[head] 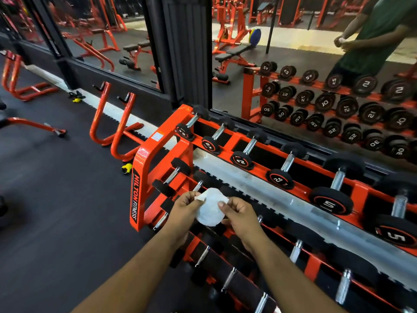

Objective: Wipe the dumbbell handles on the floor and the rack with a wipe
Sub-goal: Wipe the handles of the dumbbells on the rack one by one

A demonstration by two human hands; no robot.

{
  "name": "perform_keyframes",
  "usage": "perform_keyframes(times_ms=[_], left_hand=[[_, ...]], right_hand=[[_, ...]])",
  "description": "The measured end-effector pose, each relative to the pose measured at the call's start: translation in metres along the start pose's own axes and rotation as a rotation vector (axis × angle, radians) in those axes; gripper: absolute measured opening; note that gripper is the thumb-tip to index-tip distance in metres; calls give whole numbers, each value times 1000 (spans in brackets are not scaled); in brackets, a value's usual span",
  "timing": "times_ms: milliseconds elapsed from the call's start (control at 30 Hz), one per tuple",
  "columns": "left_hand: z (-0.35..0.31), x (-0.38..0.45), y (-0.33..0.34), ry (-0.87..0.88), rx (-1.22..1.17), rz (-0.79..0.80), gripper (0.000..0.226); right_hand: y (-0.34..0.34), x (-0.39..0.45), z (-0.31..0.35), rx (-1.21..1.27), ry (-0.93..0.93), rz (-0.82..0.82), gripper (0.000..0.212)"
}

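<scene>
A white wipe [211, 207] hangs spread between both hands, above the left end of the orange dumbbell rack [140, 177]. My left hand [186, 210] pinches the wipe's left edge and my right hand [240, 213] pinches its right edge. Black dumbbells with chrome handles fill the rack's tiers: small 2.5 ones [209, 143] on top at the left, 5 ones [331, 199] further right. The lower-tier handles [228, 279] lie below my forearms, partly hidden by them.
A wall mirror [316, 64] runs behind the rack and reflects the dumbbells and a person in a green shirt. Orange bent-tube stands [117, 132] and a small yellow object [126, 168] sit on the black rubber floor to the left.
</scene>
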State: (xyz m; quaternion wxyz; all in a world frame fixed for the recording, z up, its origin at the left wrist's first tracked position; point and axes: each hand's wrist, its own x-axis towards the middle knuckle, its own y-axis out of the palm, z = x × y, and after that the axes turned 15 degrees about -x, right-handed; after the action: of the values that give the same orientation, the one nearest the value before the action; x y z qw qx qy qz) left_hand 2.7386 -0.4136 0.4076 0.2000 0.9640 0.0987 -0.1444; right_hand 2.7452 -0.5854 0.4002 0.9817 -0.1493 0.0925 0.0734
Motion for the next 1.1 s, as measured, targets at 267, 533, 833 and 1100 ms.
perform_keyframes(times_ms=[267, 533, 833, 1100], left_hand=[[-15, 27, -13, -136, -311, -4, 24], [-18, 49, -33, -334, 8, 164, 47], [-23, 89, -76, -138, 126, 63, 14], [-45, 95, -83, -49, 217, 336, 26]], right_hand=[[14, 2, 7, 135, -34, -97, 22], [54, 23, 23, 197, 56, -272, 13], [89, 50, 31, 776, 251, -431, 11], [114, 58, 38, 120, 252, -443, 12]])
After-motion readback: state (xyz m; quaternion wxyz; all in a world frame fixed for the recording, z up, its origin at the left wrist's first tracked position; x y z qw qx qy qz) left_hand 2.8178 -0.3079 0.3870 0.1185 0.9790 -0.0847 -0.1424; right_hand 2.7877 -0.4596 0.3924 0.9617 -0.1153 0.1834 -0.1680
